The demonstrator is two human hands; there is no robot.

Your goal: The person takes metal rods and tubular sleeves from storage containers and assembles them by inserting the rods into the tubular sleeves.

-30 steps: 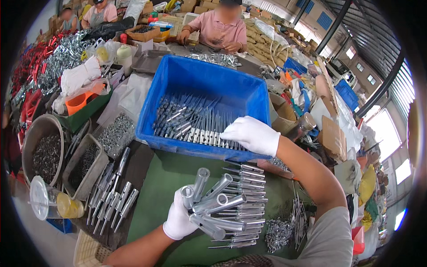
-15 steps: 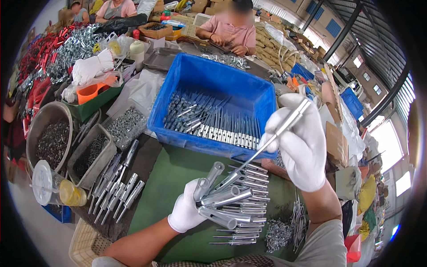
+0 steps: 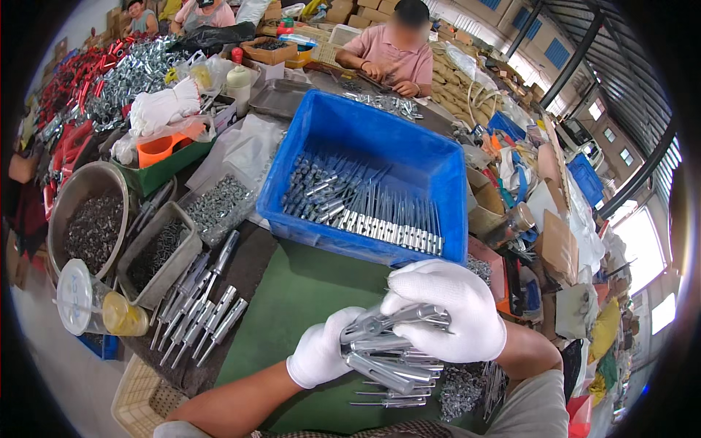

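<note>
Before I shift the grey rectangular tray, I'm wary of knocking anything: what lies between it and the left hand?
The head view shows silver metal pieces on the dark table, then green mat, between the tray and the left hand.

Bundle of silvery metal tubes [image 3: 381, 344] sat gripped between gloved left hand [image 3: 325, 352] and gloved right hand [image 3: 454, 314]. Tubes looked slender, round, shiny, packed close but unevenly fanned. Lower ones slanted down rightward, ends free; upper ones lay nearer level, partly hidden under right fingers. Exact count couldn't be made out.
</note>
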